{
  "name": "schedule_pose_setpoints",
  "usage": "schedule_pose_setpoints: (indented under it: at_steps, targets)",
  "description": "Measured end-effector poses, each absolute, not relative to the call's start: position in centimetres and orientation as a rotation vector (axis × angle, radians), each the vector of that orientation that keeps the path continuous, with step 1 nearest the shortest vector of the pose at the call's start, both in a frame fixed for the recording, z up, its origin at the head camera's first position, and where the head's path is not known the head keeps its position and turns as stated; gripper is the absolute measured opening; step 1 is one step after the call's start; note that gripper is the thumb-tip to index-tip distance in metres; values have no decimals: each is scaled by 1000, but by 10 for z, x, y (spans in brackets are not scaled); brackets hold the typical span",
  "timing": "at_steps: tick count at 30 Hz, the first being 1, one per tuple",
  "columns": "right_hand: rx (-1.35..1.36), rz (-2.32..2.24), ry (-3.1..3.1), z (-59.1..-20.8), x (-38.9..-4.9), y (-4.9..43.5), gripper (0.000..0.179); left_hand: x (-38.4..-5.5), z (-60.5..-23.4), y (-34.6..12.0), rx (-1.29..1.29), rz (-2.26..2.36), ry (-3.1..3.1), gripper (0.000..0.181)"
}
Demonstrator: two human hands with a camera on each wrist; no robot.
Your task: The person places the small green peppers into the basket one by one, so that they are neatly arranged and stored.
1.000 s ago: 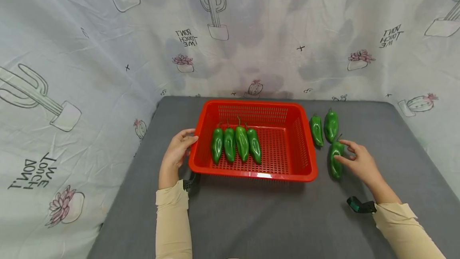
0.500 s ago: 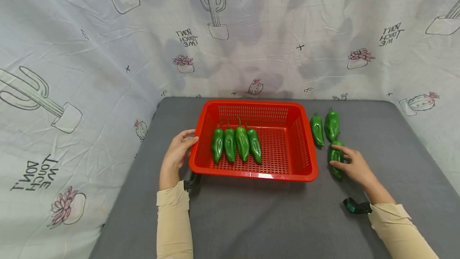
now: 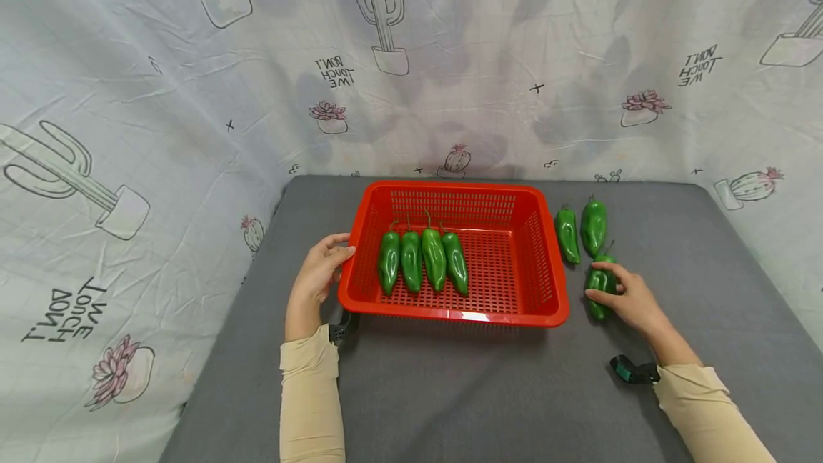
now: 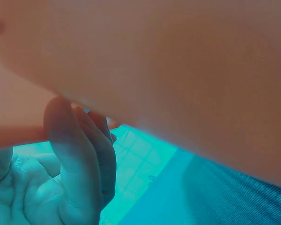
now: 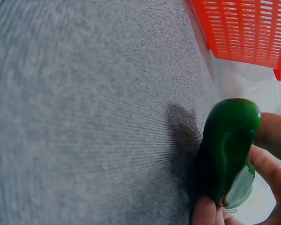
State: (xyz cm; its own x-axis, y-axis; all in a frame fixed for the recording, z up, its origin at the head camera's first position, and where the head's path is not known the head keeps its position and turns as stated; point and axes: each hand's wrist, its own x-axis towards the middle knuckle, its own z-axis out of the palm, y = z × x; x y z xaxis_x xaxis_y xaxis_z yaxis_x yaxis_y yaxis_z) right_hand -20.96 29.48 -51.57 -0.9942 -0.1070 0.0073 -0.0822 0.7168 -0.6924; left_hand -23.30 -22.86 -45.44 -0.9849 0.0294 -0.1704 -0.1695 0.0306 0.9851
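My left hand [image 3: 315, 270] holds the left rim of a red plastic basket [image 3: 444, 314]. Seen from the left wrist, the curled fingers [image 4: 77, 154] reach the edge of a blurred orange-brown surface. Four-sided and perforated, the basket carries several green peppers [image 3: 433, 257] side by side in its left half. To its right, my right hand [image 3: 636, 300] pinches another green pepper [image 3: 598, 311] between thumb and fingers, low over the table. The right wrist view shows this pepper [image 5: 227, 145] close up, partly covering the fingers [image 5: 274, 133].
Two more green peppers, one slim [image 3: 567, 234] and one broader [image 3: 594, 226], lie right of the basket, beyond my right hand. The grey tabletop [image 3: 450, 391] meets a printed white cloth [image 3: 444, 91] behind and at the sides.
My right hand has moved slightly left, closing its thumb and fingers on the pepper. That pepper has shifted a little and turned. My left hand and the basket have stayed in place.
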Motion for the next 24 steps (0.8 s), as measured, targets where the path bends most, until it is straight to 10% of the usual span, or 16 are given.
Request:
schedule_pose_setpoints:
  at_steps: [24]
  targets:
    - [-165,-1426,2971,-519,-205,298,48,-234,-456,-229,-161,2080,2157,43]
